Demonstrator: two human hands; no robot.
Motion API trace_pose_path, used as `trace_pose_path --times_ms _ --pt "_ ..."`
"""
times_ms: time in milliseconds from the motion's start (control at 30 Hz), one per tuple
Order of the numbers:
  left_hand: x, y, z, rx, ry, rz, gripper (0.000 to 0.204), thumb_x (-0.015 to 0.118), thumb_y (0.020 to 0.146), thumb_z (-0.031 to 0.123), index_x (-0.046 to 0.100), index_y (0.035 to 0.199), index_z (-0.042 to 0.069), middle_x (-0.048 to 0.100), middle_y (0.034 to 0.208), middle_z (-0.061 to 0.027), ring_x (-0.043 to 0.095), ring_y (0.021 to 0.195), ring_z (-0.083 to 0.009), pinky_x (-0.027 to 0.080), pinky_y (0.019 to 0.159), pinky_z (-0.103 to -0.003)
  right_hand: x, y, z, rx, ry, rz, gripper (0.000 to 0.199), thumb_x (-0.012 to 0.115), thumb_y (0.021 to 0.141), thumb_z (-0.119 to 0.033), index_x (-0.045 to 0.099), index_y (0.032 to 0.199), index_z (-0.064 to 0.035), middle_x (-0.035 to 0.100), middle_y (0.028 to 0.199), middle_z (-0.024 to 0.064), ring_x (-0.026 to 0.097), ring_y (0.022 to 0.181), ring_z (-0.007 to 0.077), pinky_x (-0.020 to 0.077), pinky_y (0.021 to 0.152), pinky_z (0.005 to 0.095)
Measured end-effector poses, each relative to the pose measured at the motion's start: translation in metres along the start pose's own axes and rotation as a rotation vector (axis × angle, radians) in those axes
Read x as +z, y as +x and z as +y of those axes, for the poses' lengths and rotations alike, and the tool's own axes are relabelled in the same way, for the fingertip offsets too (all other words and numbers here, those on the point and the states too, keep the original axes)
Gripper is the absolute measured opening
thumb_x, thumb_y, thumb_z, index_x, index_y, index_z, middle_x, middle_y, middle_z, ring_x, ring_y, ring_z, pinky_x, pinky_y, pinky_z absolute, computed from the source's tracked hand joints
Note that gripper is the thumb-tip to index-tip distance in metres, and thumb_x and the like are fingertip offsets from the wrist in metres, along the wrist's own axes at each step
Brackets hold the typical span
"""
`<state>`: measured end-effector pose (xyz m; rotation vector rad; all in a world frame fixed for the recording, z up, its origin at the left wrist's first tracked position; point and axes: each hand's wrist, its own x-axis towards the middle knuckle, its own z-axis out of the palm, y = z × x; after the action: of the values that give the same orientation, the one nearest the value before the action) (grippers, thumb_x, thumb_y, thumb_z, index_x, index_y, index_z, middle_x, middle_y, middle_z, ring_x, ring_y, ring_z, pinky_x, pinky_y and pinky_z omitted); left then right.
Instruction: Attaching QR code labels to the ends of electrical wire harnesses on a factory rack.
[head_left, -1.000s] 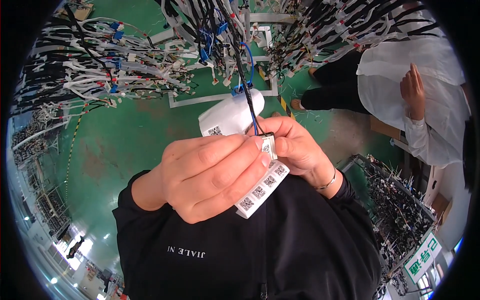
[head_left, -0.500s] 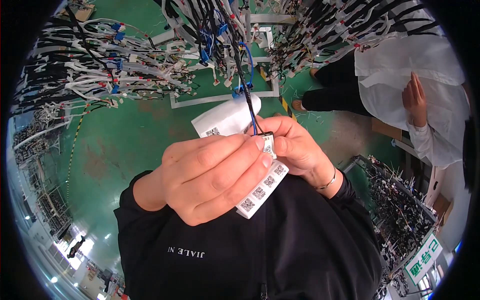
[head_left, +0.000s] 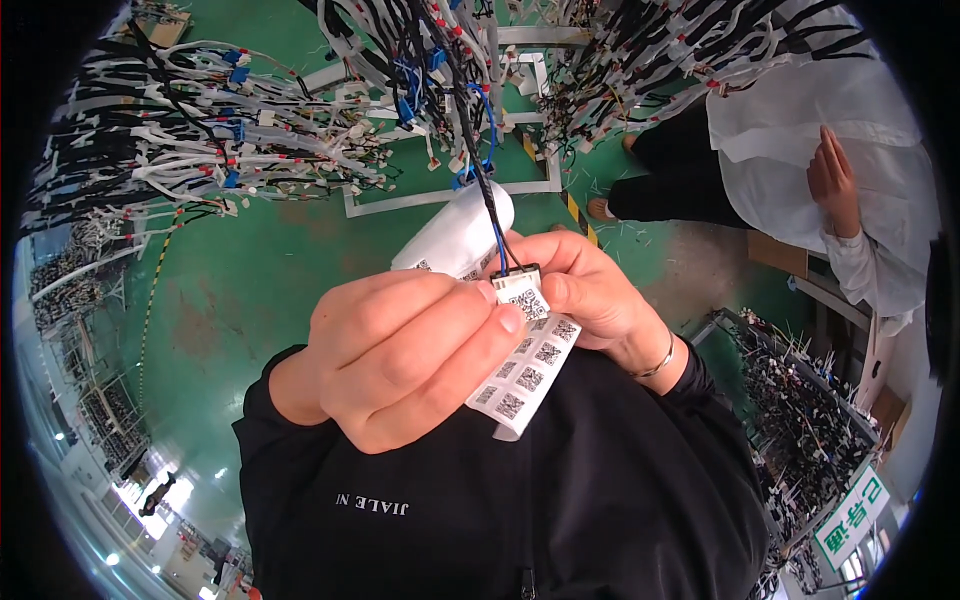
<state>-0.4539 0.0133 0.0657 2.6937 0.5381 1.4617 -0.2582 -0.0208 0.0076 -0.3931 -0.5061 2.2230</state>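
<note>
The right hand's (head_left: pixel 590 290) grip pinched a white connector (head_left: pixel 502 283) at chest height; the left hand's (head_left: pixel 400 350) closed on its label (head_left: pixel 526 303), seemingly placed, with many more unused on the strip (head_left: pixel 528 378)

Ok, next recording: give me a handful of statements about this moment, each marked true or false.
1. The right hand has its thumb against the white connector. True.
2. A bracelet circles the left wrist. False: the bracelet is on the right wrist.
3. The wires at the connector are red and yellow. False: the wires are blue and dark.
4. A co-worker in a white top is at the picture's right. True.
5. The label strip lies on the floor. False: the label strip hangs by the hands, in front of the black jacket.
</note>
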Motion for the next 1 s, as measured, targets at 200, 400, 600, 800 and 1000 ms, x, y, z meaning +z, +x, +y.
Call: trace_pose_path --times_ms 200,400,600,800,1000 --pt "-0.007 0.001 0.001 0.046 0.063 -0.01 0.024 0.073 0.065 0.003 0.073 0.089 0.005 0.064 0.091 -0.0028 0.06 0.082 -0.0171 0.052 0.065 -0.025 0.011 0.001 0.0 0.037 -0.057 0.086 0.061 0.077 0.082 -0.04 0.061 0.119 0.0063 0.065 0.115 0.0109 0.064 0.1 0.0161 0.0494 0.091 0.0294" --pt "-0.017 0.005 0.0 0.058 0.046 -0.069 0.021 0.071 0.064 0.004 0.074 0.085 0.005 0.065 0.088 -0.0028 0.061 0.081 -0.0161 0.052 0.065 -0.025 0.016 0.003 0.002 -0.024 0.053 -0.025 0.05 0.071 0.088 -0.03 0.061 0.121 0.0056 0.061 0.116 0.0085 0.06 0.106 0.0163 0.0459 0.095 0.0309" --pt "-0.022 0.007 -0.004 0.101 0.036 -0.082 0.021 0.07 0.063 0.004 0.073 0.084 0.004 0.065 0.086 -0.0039 0.063 0.08 -0.0165 0.052 0.062 -0.024 0.018 0.007 0.004 -0.041 0.12 -0.138 0.04 0.065 0.094 -0.022 0.06 0.123 0.0049 0.056 0.121 0.0061 0.055 0.112 0.0167 0.0419 0.099 0.0319" --pt "-0.028 0.01 -0.004 0.122 0.031 -0.108 0.02 0.069 0.063 0.004 0.073 0.082 0.003 0.065 0.086 -0.0041 0.063 0.081 -0.0164 0.05 0.061 -0.024 0.022 0.007 0.007 -0.062 0.129 -0.115 0.036 0.065 0.094 -0.016 0.061 0.124 0.0018 0.056 0.123 0.006 0.055 0.111 0.0158 0.0431 0.098 0.0318" --pt "-0.041 0.012 -0.007 0.133 0.021 -0.163 0.024 0.071 0.063 0.004 0.072 0.087 0.001 0.065 0.09 -0.0066 0.063 0.083 -0.0191 0.054 0.063 -0.026 0.024 0.009 0.009 -0.027 0.114 -0.075 0.033 0.067 0.092 -0.012 0.063 0.123 -0.0013 0.06 0.118 0.0042 0.057 0.108 0.0132 0.0448 0.096 0.0297"
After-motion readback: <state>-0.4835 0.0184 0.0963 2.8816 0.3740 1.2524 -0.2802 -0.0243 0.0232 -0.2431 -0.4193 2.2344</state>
